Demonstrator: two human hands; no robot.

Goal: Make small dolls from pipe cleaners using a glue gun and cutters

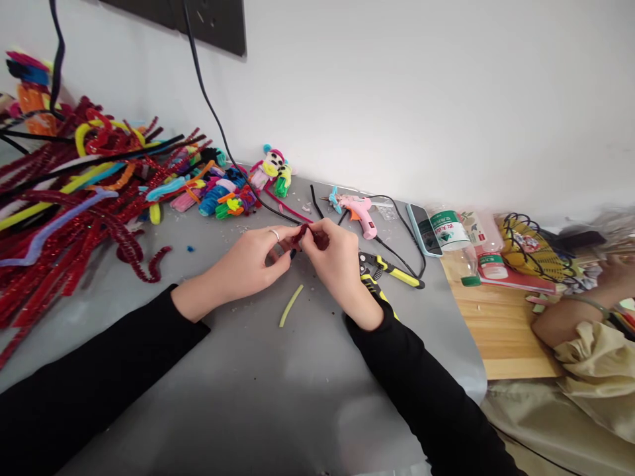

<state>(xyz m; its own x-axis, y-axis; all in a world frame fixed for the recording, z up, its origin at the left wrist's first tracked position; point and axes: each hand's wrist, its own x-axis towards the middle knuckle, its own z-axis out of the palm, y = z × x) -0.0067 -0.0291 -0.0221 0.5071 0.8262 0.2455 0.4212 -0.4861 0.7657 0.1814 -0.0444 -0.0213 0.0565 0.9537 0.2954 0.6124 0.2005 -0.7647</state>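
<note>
Between my two hands is a small dark red piece of pipe cleaner (301,233), mostly covered by fingers. My left hand (251,261), with a ring on one finger, is closed on its left side. On the other side my right hand (335,258) pinches it between thumb and forefinger. A short pale yellow-green strip (291,305) lies on the grey table just below the hands. Wire strippers (397,271) with yellow and black handles lie beside my right wrist, partly hidden by it.
Many pipe cleaners (94,192) are heaped at the left. Small pipe-cleaner figures (268,166) sit by the wall. Behind my hands are a pink glue gun (360,210) and a black cord (208,99). A phone (424,229), bottles (451,231) and another person's arm (565,317) are at the right.
</note>
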